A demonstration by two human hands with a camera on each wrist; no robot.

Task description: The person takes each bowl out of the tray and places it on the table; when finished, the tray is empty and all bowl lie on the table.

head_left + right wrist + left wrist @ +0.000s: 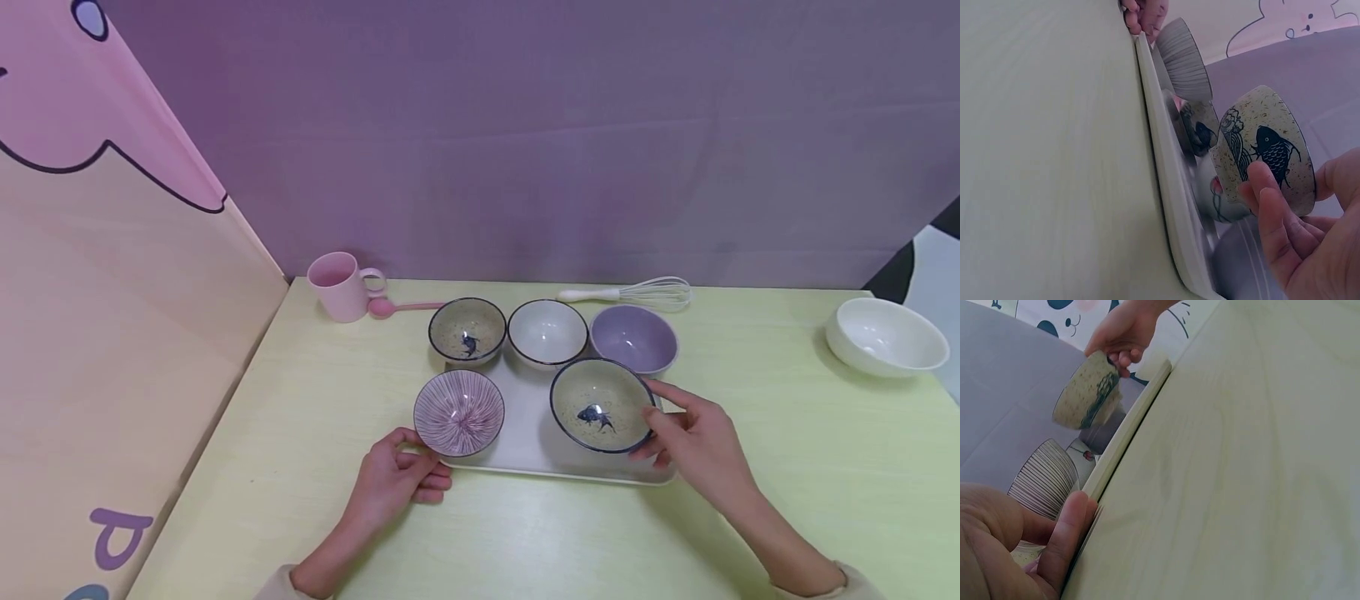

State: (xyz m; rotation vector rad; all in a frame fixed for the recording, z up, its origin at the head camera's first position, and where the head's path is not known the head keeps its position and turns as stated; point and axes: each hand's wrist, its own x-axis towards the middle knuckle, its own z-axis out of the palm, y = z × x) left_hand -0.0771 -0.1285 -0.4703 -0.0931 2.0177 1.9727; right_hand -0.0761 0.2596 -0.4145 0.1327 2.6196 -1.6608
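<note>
My right hand [701, 446] grips a speckled beige bowl [600, 400] by its right side, thumb at the rim and fingers beneath. A dark blue fish [1272, 150] decorates its outside. The bowl is raised above the right part of a white rectangular tray [517, 433]. At the tray's front left corner, my left hand [390, 483] pinches the edge, close beside a purple-striped bowl [459, 412]. Along the tray's back stand another fish bowl [467, 329], a white dark-rimmed bowl [547, 332] and a purple bowl [634, 337].
A pink mug [341, 287] and a pink spoon [405, 307] are at the table's back left. Behind the bowls lies a white-handled whisk [630, 293]. A larger white bowl [885, 337] stands far right. A purple backdrop [562, 150] rises behind the table.
</note>
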